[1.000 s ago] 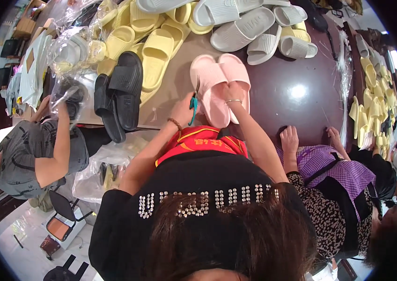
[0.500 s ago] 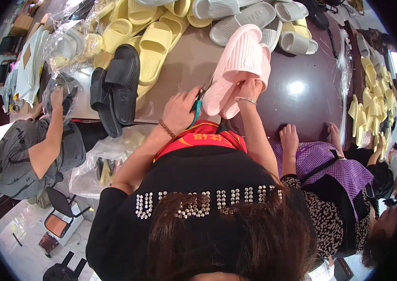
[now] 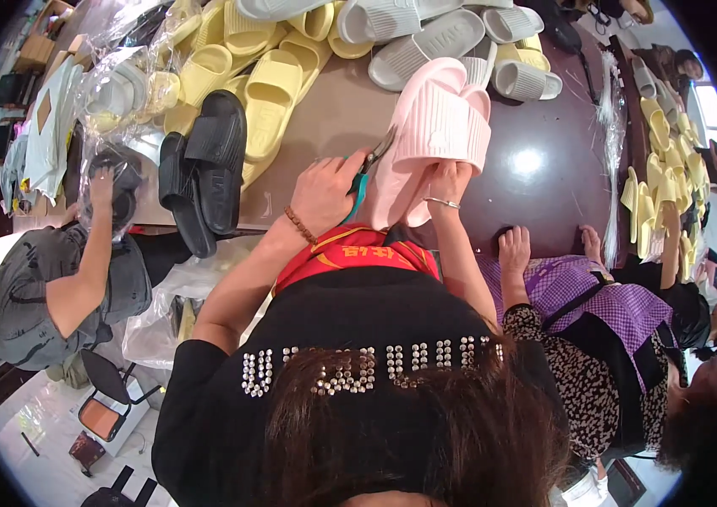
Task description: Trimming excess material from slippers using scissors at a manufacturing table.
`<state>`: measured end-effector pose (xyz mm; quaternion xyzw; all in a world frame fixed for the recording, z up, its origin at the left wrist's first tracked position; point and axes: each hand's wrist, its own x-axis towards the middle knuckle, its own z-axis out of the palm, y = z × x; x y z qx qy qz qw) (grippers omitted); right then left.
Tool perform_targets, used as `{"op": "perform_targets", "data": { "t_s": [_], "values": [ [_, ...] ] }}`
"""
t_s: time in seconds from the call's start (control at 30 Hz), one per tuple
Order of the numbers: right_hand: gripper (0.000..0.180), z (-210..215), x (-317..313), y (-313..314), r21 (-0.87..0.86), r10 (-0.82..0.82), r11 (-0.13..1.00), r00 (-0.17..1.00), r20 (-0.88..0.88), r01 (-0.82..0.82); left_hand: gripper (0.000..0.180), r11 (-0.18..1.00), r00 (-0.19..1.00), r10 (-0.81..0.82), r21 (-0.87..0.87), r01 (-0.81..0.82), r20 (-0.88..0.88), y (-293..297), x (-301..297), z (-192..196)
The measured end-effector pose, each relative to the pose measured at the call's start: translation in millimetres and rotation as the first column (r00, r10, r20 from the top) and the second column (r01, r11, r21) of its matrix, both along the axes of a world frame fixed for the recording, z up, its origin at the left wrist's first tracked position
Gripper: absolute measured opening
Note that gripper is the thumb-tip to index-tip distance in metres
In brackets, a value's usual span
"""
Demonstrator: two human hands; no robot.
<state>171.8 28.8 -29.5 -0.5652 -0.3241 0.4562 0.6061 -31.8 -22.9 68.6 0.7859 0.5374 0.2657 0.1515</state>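
- The right hand (image 3: pixel 450 182) grips a pair of pink slippers (image 3: pixel 430 139) from below, holding them tilted up off the table (image 3: pixel 544 169) with the soles facing the camera.
- A thin bracelet circles the right wrist.
- The left hand (image 3: pixel 325 190) is closed around scissors (image 3: pixel 364 177) with teal handles; the blades point at the left edge of the pink slippers and meet it, or nearly so.
- A beaded bracelet sits on the left wrist.
- A pair of black slippers (image 3: pixel 206 169) lies on the table to the left of the left hand, near the table's edge.
- Yellow slippers (image 3: pixel 265 76) are heaped beyond the black pair, and grey slippers (image 3: pixel 435 34) lie farther back, past the pink ones.
- At the left, another person in a grey shirt reaches a hand (image 3: pixel 103 182) up to a clear plastic bag (image 3: pixel 117 84) on the table.
- At the right, another person's hands (image 3: pixel 515 249) rest on the table edge, well apart from the pink slippers.
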Motion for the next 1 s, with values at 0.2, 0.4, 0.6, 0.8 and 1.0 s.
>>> {"op": "perform_targets", "data": {
  "t_s": [0.2,0.4,0.6,0.8,1.0],
  "values": [
    [0.018,20.0,-1.1,-3.1,0.044,0.037,0.999,0.991,-0.125,-0.031,0.037,1.0,0.999,0.011,0.004,-0.011,0.05,18.3,9.9,7.5],
    [0.021,-17.0,21.1,15.2,0.157,-0.102,0.987,0.817,0.568,0.013,0.034,0.992,0.995,-0.018,-0.12,0.03,0.095,42.9,25.6,3.5],
    [0.021,21.4,48.2,25.5,-0.104,0.015,0.994,0.866,0.501,0.044,0.04,0.989,0.979,0.063,-0.143,-0.036,0.193,43.6,30.2,-32.9],
    [0.022,-34.2,211.3,90.4,-0.29,0.147,0.919,0.452,0.88,0.266,0.042,0.865,0.913,0.213,-0.502,-0.01,0.349,30.5,28.7,-56.0],
    [0.019,-6.6,310.7,104.3,-0.408,0.084,0.77,0.556,0.827,0.491,0.043,0.798,0.939,0.294,-0.586,-0.138,0.178,28.7,7.9,-63.3]
  ]
}}
